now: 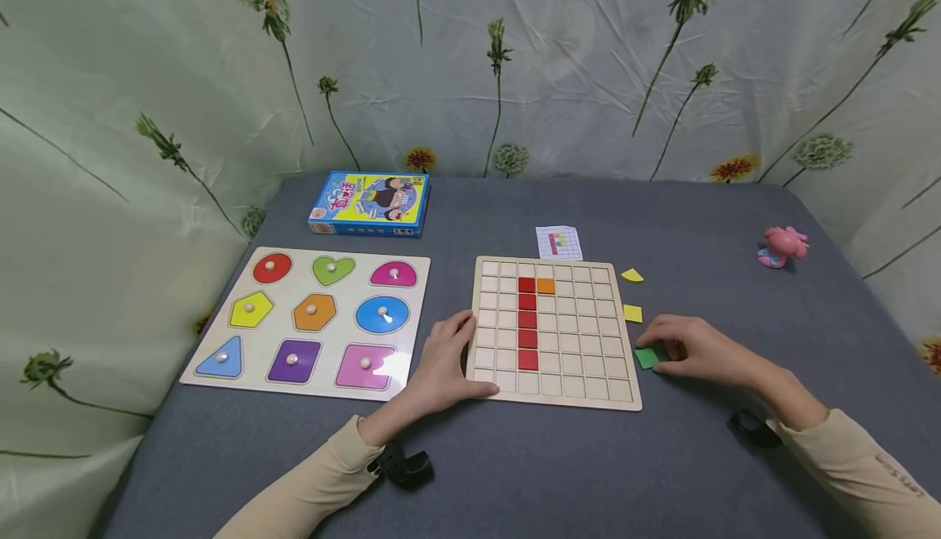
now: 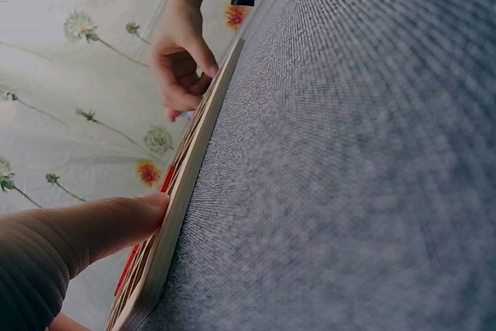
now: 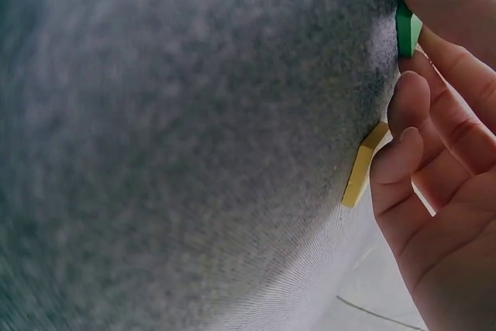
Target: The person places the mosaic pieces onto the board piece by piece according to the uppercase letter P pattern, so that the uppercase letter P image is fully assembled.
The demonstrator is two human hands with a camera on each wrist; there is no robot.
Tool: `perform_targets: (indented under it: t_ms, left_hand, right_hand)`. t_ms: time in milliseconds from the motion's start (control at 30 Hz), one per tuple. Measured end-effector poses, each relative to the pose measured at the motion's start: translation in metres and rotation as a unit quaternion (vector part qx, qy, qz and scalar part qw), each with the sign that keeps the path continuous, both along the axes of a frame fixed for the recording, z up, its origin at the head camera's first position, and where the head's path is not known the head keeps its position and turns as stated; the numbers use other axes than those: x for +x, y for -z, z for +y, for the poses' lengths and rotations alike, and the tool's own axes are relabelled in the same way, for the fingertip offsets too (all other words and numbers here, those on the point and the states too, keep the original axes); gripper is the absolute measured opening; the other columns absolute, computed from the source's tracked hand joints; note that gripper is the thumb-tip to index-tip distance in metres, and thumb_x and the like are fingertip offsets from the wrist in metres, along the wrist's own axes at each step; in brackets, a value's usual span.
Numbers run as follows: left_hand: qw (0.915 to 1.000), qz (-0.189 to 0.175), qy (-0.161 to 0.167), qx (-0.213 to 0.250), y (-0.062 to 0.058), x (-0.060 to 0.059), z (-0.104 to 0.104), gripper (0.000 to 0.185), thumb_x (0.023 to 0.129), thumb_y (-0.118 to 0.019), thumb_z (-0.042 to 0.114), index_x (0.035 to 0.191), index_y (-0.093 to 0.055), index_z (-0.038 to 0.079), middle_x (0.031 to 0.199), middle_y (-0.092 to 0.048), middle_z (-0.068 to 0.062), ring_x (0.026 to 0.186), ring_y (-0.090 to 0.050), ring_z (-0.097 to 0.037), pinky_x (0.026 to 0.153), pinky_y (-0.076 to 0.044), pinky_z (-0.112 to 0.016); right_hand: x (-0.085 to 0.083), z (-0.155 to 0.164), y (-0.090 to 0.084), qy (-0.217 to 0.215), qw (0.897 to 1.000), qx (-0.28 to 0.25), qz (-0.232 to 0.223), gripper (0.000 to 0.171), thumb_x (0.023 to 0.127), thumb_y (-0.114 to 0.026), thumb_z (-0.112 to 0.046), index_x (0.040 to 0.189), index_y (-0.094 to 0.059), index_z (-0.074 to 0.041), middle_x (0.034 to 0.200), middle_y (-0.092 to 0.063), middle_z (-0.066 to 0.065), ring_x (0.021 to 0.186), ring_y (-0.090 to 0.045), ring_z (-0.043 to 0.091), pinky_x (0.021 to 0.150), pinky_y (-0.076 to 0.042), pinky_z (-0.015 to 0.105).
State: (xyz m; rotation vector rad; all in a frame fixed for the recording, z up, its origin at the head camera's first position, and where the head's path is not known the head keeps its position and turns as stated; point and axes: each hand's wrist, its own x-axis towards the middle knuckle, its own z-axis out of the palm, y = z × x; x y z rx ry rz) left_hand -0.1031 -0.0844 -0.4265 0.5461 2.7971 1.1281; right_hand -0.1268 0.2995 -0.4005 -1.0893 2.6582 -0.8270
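My left hand (image 1: 439,359) rests at the near left corner of a wooden grid board (image 1: 551,402), fingers along its left side. Its straight thumb (image 2: 116,222) touches the front rim in the left wrist view. Right of the board, my right hand (image 1: 698,349) pinches a small green tile (image 1: 647,358) between thumb and forefinger, close over the cloth. The other fingers (image 3: 409,98) curl loosely beside it. Red tiles (image 1: 527,318) form a column on the grid, with an orange tile (image 1: 546,286) beside the top one.
A yellow square tile (image 1: 632,313) and a yellow wedge-shaped piece (image 1: 632,275) lie right of the board. Behind it lies a pattern card (image 1: 559,242). A knobbed shape puzzle (image 1: 250,349) and a blue-and-yellow box (image 1: 370,202) are left; a pink figurine (image 1: 783,246) stands far right.
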Motion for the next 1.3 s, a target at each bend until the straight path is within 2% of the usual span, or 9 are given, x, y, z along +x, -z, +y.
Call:
perform_targets:
  t_ms: [400,567,900,1300]
  left_hand:
    - [1.0000,0.003,0.002,-0.001,-0.001,0.001,-0.001,0.098,0.062,-0.084,0.038,0.141,-0.039,0.001,0.144,-0.038,-0.015,0.123,-0.034,-0.031,0.099,-0.031,-0.052]
    - [1.0000,0.001,0.000,-0.003,-0.001,0.000,0.000,0.098,0.062,-0.084,0.038,0.141,-0.039,0.001,0.144,-0.038,-0.014,0.123,-0.034,-0.031,0.099,-0.032,-0.052]
    - [1.0000,0.000,-0.003,0.001,-0.001,-0.002,-0.001,0.098,0.061,-0.084,0.036,0.141,-0.039,0.001,0.144,-0.038,-0.015,0.125,-0.033,-0.033,0.101,-0.030,-0.054]
    - [0.9999,0.014,0.004,0.002,0.001,0.001,-0.001,0.099,0.061,-0.084,0.038,0.140,-0.039,-0.001,0.144,-0.039,-0.016,0.124,-0.035,-0.033,0.100,-0.031,-0.053]
  right_hand:
    - [0.001,-0.002,-0.002,-0.010,1.000,-0.002,0.015,0.022,0.074,-0.077,-0.010,0.094,-0.068,-0.014,0.086,-0.058,-0.005,0.062,-0.042,-0.007,0.054,-0.038,0.014]
    - [0.002,-0.002,-0.005,0.001,1.000,0.010,0.029,0.023,0.072,-0.077,-0.006,0.093,-0.069,-0.014,0.087,-0.059,-0.006,0.062,-0.042,-0.008,0.054,-0.039,0.014]
    - [-0.008,-0.006,-0.010,0.013,0.999,0.001,0.052,0.027,0.070,-0.078,-0.005,0.093,-0.069,-0.015,0.087,-0.059,-0.009,0.061,-0.043,-0.005,0.053,-0.039,0.014]
    - [-0.014,-0.016,-0.018,-0.008,0.998,-0.014,0.056,0.026,0.073,-0.077,-0.005,0.097,-0.070,-0.011,0.084,-0.059,-0.007,0.062,-0.043,-0.007,0.052,-0.039,0.015]
